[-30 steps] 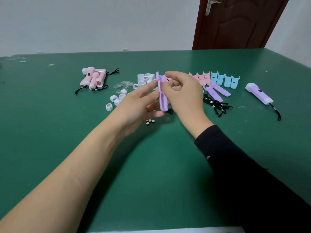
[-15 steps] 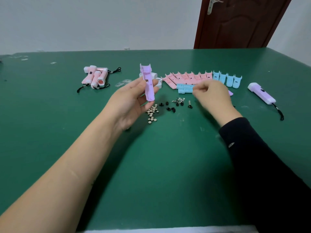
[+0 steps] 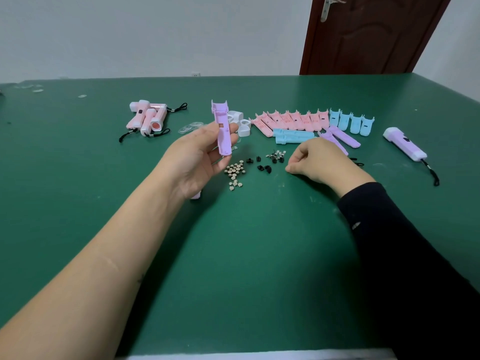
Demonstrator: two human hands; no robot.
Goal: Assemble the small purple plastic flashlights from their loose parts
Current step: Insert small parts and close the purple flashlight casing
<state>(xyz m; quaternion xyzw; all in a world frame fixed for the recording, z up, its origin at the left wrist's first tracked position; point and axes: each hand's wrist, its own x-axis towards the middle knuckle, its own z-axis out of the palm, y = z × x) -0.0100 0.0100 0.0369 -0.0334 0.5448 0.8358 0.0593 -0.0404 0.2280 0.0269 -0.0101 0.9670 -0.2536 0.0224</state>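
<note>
Surface: green table (image 3: 259,255), matte, with small pale scuffs. It runs back to a plain grey-white wall (image 3: 155,35). A dark brown door (image 3: 363,35) with a metal handle (image 3: 326,9) stands at back right.

Left hand (image 3: 197,157): raised above the table, palm toward the camera. Thumb and fingers pinch a purple shell (image 3: 222,128) by its lower half. The shell is upright, forked end up, hollow side to the camera.

Right hand (image 3: 319,159): knuckles up, fingers curled, tips down at the table just right of the metal clips (image 3: 276,155). Cannot tell whether it pinches anything. Black sleeve on this arm; left forearm bare.

Laid out on the table:
- pink flashlights (image 3: 149,118), back left, corded
- clear lenses (image 3: 191,127) and white caps (image 3: 240,123), behind the left hand
- button cells (image 3: 235,172), in a cluster between the hands
- black bits (image 3: 262,165), beside the cells
- pink shells (image 3: 291,120), in a row, then blue shells (image 3: 352,122)
- two more purple halves (image 3: 342,136), behind the right hand
- finished purple flashlight (image 3: 405,144), far right, with a black cord
</note>
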